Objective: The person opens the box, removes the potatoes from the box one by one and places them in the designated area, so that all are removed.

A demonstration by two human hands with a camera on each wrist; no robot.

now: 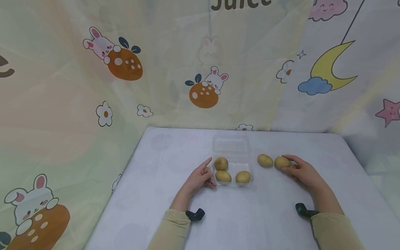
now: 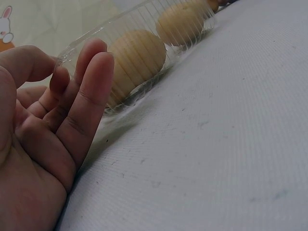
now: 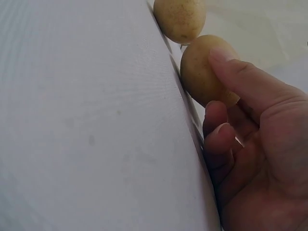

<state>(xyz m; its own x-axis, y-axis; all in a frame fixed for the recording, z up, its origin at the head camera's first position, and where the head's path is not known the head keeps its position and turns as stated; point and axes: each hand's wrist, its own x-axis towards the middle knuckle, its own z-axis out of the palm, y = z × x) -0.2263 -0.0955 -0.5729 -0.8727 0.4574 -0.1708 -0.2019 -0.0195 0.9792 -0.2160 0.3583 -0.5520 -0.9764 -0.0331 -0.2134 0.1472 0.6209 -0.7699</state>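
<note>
A clear plastic clamshell box (image 1: 237,158) lies on the table with its lid (image 1: 232,144) folded back. Inside sit three small potatoes: one at back left (image 1: 221,163), one at front left (image 1: 223,176) and one at front right (image 1: 243,177). My left hand (image 1: 200,177) rests against the box's left side, index finger extended, other fingers loosely bent near its wall. To the right of the box, my right hand (image 1: 303,172) pinches a potato (image 3: 204,67) between thumb and fingers at table level. Another potato (image 1: 265,160) lies just left of it.
A white cloth covers the table (image 1: 231,222). Behind it hangs a printed fabric backdrop (image 1: 168,80) with rabbits, flowers and a moon. Black straps with small devices sit on both wrists, the left device (image 1: 195,215) and the right one (image 1: 304,210).
</note>
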